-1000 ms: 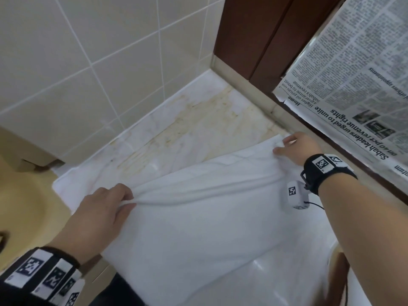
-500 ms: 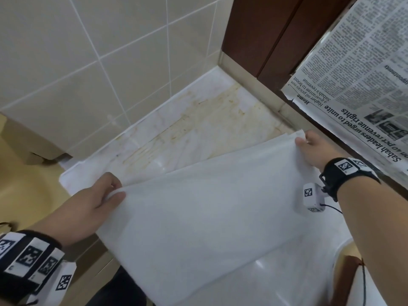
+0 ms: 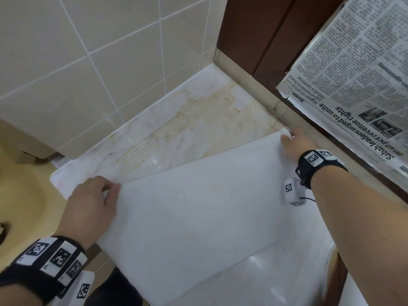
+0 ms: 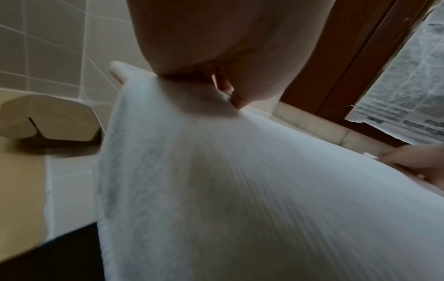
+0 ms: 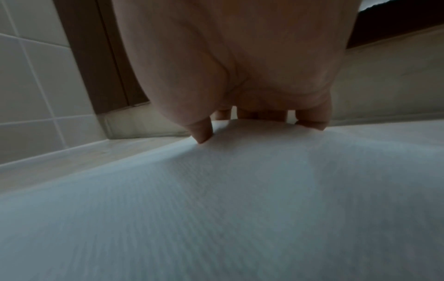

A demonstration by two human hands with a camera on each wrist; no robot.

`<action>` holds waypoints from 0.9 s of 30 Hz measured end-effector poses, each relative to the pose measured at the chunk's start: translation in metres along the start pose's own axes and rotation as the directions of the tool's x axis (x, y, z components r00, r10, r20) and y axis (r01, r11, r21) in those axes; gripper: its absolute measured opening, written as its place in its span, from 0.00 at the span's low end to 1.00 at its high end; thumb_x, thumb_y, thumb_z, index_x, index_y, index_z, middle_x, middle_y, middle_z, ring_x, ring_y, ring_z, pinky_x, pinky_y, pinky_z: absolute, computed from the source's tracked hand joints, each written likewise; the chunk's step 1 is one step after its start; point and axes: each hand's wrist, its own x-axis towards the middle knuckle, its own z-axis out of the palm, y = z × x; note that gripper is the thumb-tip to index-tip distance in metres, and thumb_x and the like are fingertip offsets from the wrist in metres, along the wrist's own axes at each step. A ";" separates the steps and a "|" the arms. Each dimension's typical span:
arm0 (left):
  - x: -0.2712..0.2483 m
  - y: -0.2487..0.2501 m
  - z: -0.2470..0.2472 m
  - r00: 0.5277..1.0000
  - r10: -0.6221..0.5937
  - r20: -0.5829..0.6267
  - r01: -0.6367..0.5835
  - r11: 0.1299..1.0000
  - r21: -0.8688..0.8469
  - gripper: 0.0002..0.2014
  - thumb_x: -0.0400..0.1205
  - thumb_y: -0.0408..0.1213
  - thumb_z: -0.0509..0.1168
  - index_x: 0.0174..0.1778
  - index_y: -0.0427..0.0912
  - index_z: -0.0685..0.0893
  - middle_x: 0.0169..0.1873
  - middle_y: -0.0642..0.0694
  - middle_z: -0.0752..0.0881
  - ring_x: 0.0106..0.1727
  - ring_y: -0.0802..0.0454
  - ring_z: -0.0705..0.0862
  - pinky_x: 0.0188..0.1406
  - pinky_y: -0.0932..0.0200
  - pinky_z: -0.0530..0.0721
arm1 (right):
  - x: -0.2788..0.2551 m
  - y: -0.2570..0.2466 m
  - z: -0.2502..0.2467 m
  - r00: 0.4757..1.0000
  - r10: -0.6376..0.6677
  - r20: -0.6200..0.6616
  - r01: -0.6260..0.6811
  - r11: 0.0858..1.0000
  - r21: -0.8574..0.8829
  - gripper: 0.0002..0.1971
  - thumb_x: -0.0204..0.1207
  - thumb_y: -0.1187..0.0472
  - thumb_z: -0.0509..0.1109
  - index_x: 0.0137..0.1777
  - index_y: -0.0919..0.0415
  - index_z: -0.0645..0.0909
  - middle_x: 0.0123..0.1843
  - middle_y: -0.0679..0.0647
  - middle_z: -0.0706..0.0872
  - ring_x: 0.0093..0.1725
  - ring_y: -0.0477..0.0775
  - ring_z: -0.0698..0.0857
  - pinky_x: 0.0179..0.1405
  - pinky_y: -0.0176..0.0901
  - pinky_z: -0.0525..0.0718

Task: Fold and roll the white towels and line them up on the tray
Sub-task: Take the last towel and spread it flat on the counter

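Observation:
A white towel [image 3: 198, 213] is stretched taut and flat between my two hands above the marble counter [image 3: 181, 129]. My left hand [image 3: 92, 202] pinches its near-left corner, and the towel [image 4: 240, 190] hangs from that grip in the left wrist view. My right hand [image 3: 295, 144] pinches the far-right corner next to the wall ledge; in the right wrist view the fingers curl over the edge of the towel [image 5: 216, 199]. The towel's lower edge slopes down toward me. No tray shows in any view.
A beige tiled wall [image 3: 88, 62] backs the counter, a dark wooden cabinet [image 3: 265, 29] stands at the far right corner, and newspaper [image 3: 353, 85] hangs on the right. A yellowish basin [image 3: 19, 195] lies at the left, with a beige block [image 4: 48, 117] by the wall.
The towel went from lying slack and creased on the counter to being lifted and pulled taut. Both hands moved apart, the right one toward the wall ledge.

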 end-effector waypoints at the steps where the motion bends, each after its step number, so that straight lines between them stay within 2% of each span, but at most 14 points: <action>1: -0.002 0.003 0.002 0.999 0.006 -0.037 -0.005 0.999 0.049 0.08 0.87 0.48 0.63 0.53 0.48 0.82 0.47 0.47 0.83 0.51 0.41 0.81 0.53 0.38 0.82 | -0.003 -0.003 0.000 1.000 0.017 -0.003 -0.017 1.000 -0.010 0.22 0.87 0.47 0.58 0.76 0.57 0.66 0.63 0.65 0.84 0.57 0.70 0.84 0.59 0.62 0.83; 2: -0.005 0.007 0.004 0.997 0.032 -0.070 -0.024 0.994 0.109 0.08 0.87 0.47 0.64 0.56 0.47 0.83 0.50 0.45 0.84 0.52 0.38 0.80 0.54 0.35 0.81 | -0.007 -0.007 -0.001 0.999 0.031 -0.013 -0.031 0.999 -0.017 0.23 0.86 0.47 0.60 0.75 0.57 0.66 0.63 0.64 0.83 0.56 0.69 0.83 0.59 0.62 0.83; 4: -0.012 0.017 0.008 0.983 0.158 -0.089 -0.141 0.974 0.176 0.13 0.88 0.47 0.63 0.63 0.46 0.84 0.57 0.42 0.84 0.58 0.34 0.79 0.58 0.32 0.79 | -0.018 -0.014 -0.003 0.995 0.040 -0.088 -0.045 0.998 -0.049 0.27 0.82 0.48 0.65 0.77 0.55 0.64 0.71 0.64 0.78 0.64 0.69 0.80 0.62 0.68 0.83; 6: -0.015 0.022 0.013 0.931 0.366 0.014 -0.362 0.915 0.180 0.23 0.87 0.55 0.59 0.72 0.46 0.83 0.69 0.43 0.83 0.69 0.35 0.79 0.68 0.33 0.76 | -0.047 -0.022 0.001 0.982 0.015 -0.187 -0.019 1.000 -0.016 0.33 0.79 0.47 0.69 0.81 0.52 0.61 0.79 0.64 0.70 0.75 0.70 0.73 0.68 0.73 0.78; 8: -0.013 0.021 0.022 0.835 0.516 0.193 -0.548 0.814 0.192 0.31 0.87 0.61 0.53 0.83 0.50 0.74 0.84 0.45 0.72 0.84 0.41 0.69 0.82 0.36 0.66 | -0.099 -0.031 0.016 0.981 -0.027 -0.194 0.040 0.997 0.061 0.40 0.78 0.40 0.70 0.86 0.47 0.57 0.84 0.63 0.64 0.81 0.70 0.66 0.74 0.73 0.71; 9: -0.011 0.019 0.026 0.792 0.549 0.266 -0.602 0.774 0.194 0.34 0.87 0.64 0.51 0.87 0.52 0.68 0.88 0.46 0.64 0.89 0.43 0.61 0.86 0.38 0.59 | -0.133 -0.035 0.028 0.992 -0.043 -0.122 0.052 0.996 0.075 0.45 0.76 0.34 0.70 0.88 0.43 0.53 0.87 0.62 0.58 0.84 0.72 0.60 0.77 0.74 0.67; 10: -0.010 0.017 0.029 0.765 0.562 0.315 -0.631 0.752 0.191 0.36 0.87 0.66 0.49 0.90 0.53 0.61 0.91 0.47 0.56 0.91 0.45 0.54 0.88 0.39 0.53 | -0.166 -0.037 0.043 0.999 -0.049 0.004 0.049 0.997 0.068 0.50 0.73 0.28 0.68 0.88 0.38 0.46 0.90 0.59 0.49 0.87 0.74 0.52 0.78 0.77 0.61; 12: -0.008 0.015 0.033 0.746 0.561 0.357 -0.647 0.738 0.193 0.38 0.87 0.68 0.47 0.92 0.54 0.53 0.92 0.48 0.48 0.92 0.47 0.46 0.89 0.41 0.47 | -0.215 -0.033 0.075 0.962 -0.035 0.272 0.040 0.999 -0.014 0.55 0.68 0.19 0.63 0.86 0.32 0.34 0.89 0.53 0.30 0.85 0.80 0.36 0.76 0.86 0.54; 14: -0.009 0.014 0.033 0.735 0.566 0.373 -0.660 0.725 0.198 0.41 0.86 0.70 0.47 0.92 0.54 0.50 0.92 0.48 0.44 0.92 0.47 0.44 0.89 0.41 0.44 | -0.227 -0.024 0.094 0.934 -0.032 0.355 0.077 0.991 -0.112 0.56 0.67 0.18 0.62 0.84 0.29 0.29 0.86 0.52 0.21 0.83 0.83 0.31 0.73 0.92 0.51; 16: -0.012 0.014 0.032 0.717 0.576 0.392 -0.679 0.704 0.209 0.43 0.86 0.72 0.47 0.92 0.52 0.47 0.92 0.48 0.42 0.92 0.47 0.42 0.89 0.41 0.43 | -0.203 -0.013 0.090 0.937 -0.062 0.345 0.123 0.980 -0.157 0.56 0.66 0.18 0.64 0.83 0.27 0.29 0.86 0.50 0.19 0.83 0.83 0.30 0.72 0.93 0.48; 20: -0.022 0.026 0.039 0.683 0.593 0.427 -0.714 0.664 0.220 0.45 0.86 0.73 0.47 0.92 0.51 0.43 0.91 0.48 0.39 0.91 0.47 0.40 0.88 0.42 0.41 | -0.118 0.000 0.043 0.931 -0.139 0.338 0.209 0.961 -0.181 0.57 0.61 0.20 0.71 0.83 0.22 0.37 0.88 0.45 0.25 0.86 0.79 0.34 0.74 0.92 0.50; 23: -0.031 0.041 0.052 0.683 0.603 0.413 -0.718 0.659 0.225 0.43 0.87 0.70 0.47 0.92 0.49 0.44 0.91 0.47 0.41 0.92 0.47 0.41 0.88 0.41 0.43 | -0.083 0.012 0.016 0.929 -0.142 0.341 0.211 0.962 -0.175 0.57 0.61 0.23 0.75 0.84 0.23 0.42 0.90 0.45 0.31 0.87 0.76 0.34 0.78 0.85 0.53; 25: -0.036 0.048 0.060 0.701 0.595 0.393 -0.703 0.669 0.241 0.42 0.88 0.68 0.47 0.92 0.47 0.45 0.91 0.46 0.41 0.92 0.46 0.41 0.88 0.39 0.45 | -0.087 0.008 0.015 0.950 -0.105 0.294 0.152 0.978 -0.141 0.55 0.68 0.31 0.77 0.86 0.27 0.42 0.91 0.48 0.35 0.87 0.77 0.37 0.80 0.81 0.57; 27: -0.039 0.050 0.063 0.716 0.588 0.376 -0.690 0.680 0.250 0.41 0.88 0.67 0.47 0.92 0.47 0.46 0.91 0.46 0.42 0.92 0.46 0.42 0.89 0.37 0.48 | -0.119 -0.005 0.034 0.972 -0.093 0.217 0.114 0.990 -0.087 0.51 0.77 0.45 0.74 0.87 0.31 0.39 0.91 0.52 0.38 0.86 0.81 0.41 0.79 0.82 0.59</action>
